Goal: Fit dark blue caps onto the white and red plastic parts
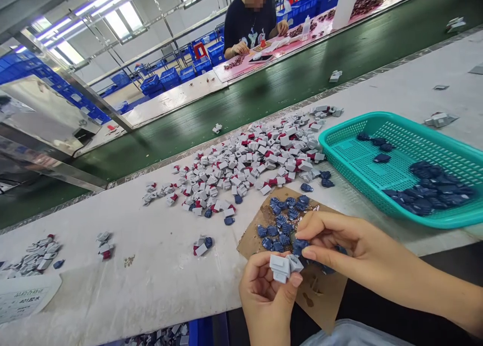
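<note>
Close to the near edge of the bench (pixel 143 265), a grey part (pixel 279 268) is gripped by the curled fingers and thumb of the left hand (pixel 266 306), its blocky end left uncovered. A dark blue piece (pixel 300 247) is pinched between the narrowed fingertips of the right hand (pixel 352 237), just beside the grey part; whether the two touch cannot be told. Cardboard (pixel 252 233), strewn with blue pieces (pixel 281 220), is overhung at the near edge.

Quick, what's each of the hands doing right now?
Left hand: closed, holding a pale grey piece.
Right hand: closed, pinching a dark blue piece between thumb and fingertips.
</note>
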### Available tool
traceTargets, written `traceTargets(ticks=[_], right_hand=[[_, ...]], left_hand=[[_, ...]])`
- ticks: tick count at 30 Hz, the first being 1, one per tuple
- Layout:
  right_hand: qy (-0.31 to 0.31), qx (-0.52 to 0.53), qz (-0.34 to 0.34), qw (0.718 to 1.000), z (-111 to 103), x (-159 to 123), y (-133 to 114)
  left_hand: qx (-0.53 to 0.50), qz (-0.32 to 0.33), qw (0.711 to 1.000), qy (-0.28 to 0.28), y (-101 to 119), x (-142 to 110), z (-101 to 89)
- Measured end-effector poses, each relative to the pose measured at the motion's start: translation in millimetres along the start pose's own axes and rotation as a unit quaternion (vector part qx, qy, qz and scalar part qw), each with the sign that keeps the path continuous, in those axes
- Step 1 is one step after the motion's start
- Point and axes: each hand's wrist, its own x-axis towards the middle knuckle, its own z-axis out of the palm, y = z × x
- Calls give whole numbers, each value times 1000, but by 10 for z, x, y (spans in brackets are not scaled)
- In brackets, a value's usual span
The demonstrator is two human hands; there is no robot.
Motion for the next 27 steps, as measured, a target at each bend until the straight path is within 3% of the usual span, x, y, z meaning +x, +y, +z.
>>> traceTargets(ticks=[5, 11, 16, 18, 21, 23, 25, 27], right_hand=[[1, -45, -67, 997, 6, -38, -42], [-31, -70, -109, 991, -23, -38, -107], [-70, -2, -58, 996, 6, -8, -47], [-83, 19, -29, 996, 46, -14, -9], [-92, 26, -27, 995, 92, -66, 35], [-102, 13, -40, 994, 84, -96, 41], [-67, 9, -68, 995, 59, -78, 15], [14, 46, -89, 995, 58, 3, -47]], left_hand=[[8, 5, 1000, 6, 30, -8, 19], [48, 55, 997, 14, 31, -46, 60], [65, 67, 996, 6, -50, -42, 77], [108, 108, 988, -14, -69, -11, 51], [183, 228, 954, -64, -65, 66, -11], [196, 263, 940, -89, -57, 115, -42], [191, 253, 944, -87, -57, 142, -41], [199, 245, 946, -76, -64, 143, -2]])
